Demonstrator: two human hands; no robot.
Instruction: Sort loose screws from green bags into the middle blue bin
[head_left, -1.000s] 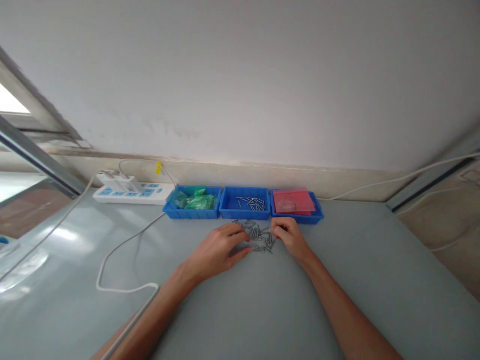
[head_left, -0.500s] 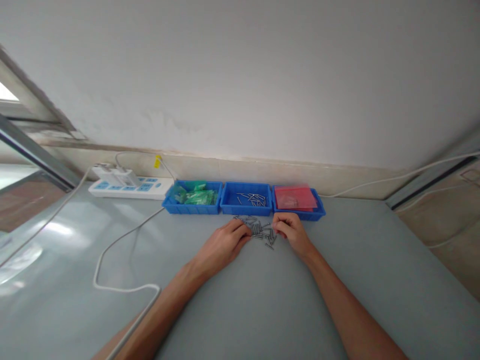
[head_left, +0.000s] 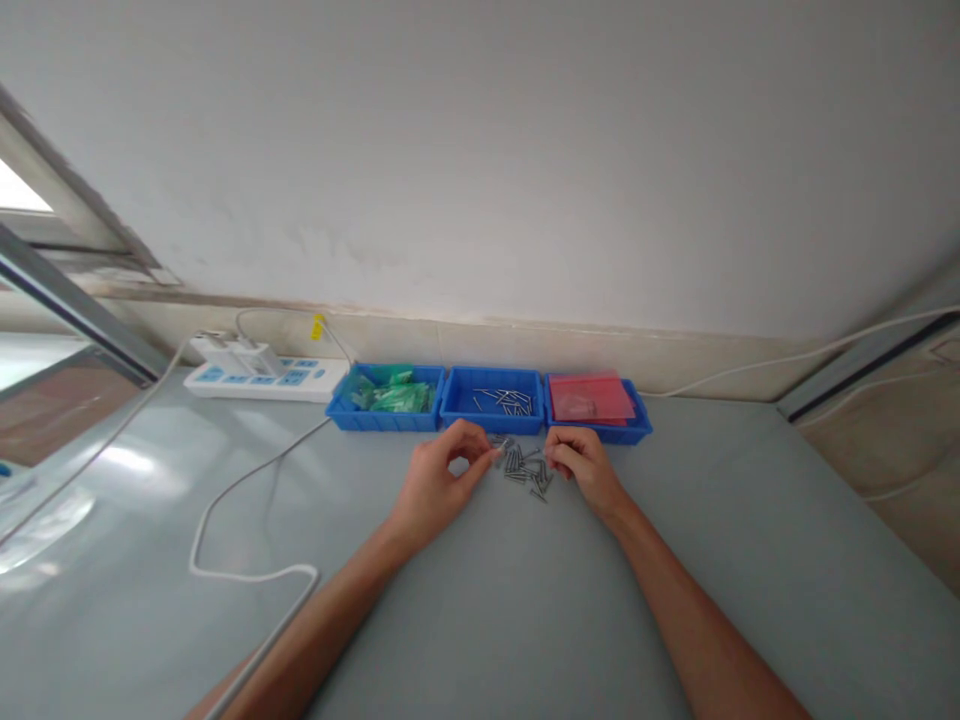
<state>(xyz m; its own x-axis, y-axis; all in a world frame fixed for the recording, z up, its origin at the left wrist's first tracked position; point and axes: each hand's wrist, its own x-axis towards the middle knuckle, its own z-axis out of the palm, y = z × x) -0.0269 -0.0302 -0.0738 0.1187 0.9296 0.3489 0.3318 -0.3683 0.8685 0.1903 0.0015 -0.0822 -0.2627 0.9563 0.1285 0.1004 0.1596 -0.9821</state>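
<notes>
A loose pile of small grey metal screws [head_left: 517,463] lies on the table in front of the blue trays. At the left edge of the pile is my left hand [head_left: 442,478], thumb and forefinger pinched together around a gap. A small pale glint shows at its fingertips, too blurred to name. My right hand [head_left: 583,468] rests on the other side of the pile, fingers curled and thumb pressed against them; what they hold, if anything, is hidden. Just behind the pile, the middle blue tray [head_left: 491,420] contains several more screws.
The left blue tray [head_left: 386,421] contains green plastic packets [head_left: 403,395]. Red plastic bags [head_left: 591,398] lie in the right blue tray [head_left: 616,434]. A white power strip [head_left: 311,380] with plugged-in adapters stands left, its white cable [head_left: 240,577] looping across the table. The wall rises behind.
My left hand has drawn slightly up off the screws, its thumb and forefinger now forming a visible loop. My right hand has stayed nearly still.
</notes>
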